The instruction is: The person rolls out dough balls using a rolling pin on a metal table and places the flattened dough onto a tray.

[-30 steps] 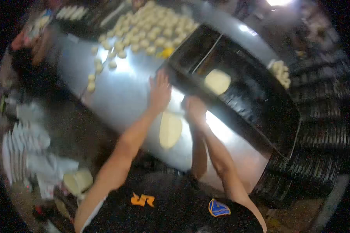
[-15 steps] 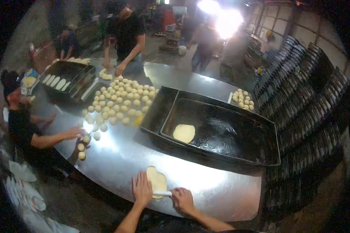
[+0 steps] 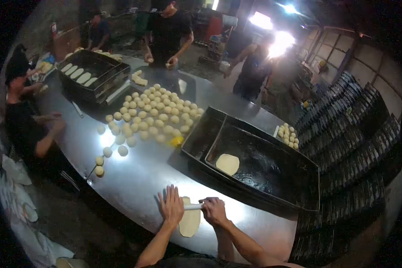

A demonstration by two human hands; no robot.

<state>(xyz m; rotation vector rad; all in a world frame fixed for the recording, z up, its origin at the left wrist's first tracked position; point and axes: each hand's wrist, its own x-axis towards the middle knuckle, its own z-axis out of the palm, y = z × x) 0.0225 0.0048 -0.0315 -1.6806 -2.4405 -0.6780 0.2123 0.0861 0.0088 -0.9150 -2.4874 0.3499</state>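
Note:
A flattened oval of dough (image 3: 190, 224) lies on the metal table in front of me, with a thin white rolling pin (image 3: 192, 207) across its upper part. My right hand (image 3: 215, 211) is closed around the pin's right end. Flat and with fingers stretched out, my left hand (image 3: 171, 206) rests at the dough's left edge, by the pin's other end, which its palm partly hides. Beyond my hands stands a large black tray (image 3: 263, 154) with a divider, holding one flat round of dough (image 3: 228, 164).
Many dough balls (image 3: 154, 109) cover the table's middle; more sit at the far right (image 3: 288, 135). A yellow object (image 3: 176, 141) lies by the tray. Stacked black trays (image 3: 344, 147) rise on the right. Co-workers stand at left (image 3: 24, 125) and across (image 3: 169, 33); another tray (image 3: 94, 73) holds dough strips.
The rolling pin has moved from the dough's near end to its far part, both hands with it. The view has shifted. The left co-worker's hand has drawn back from the dough balls.

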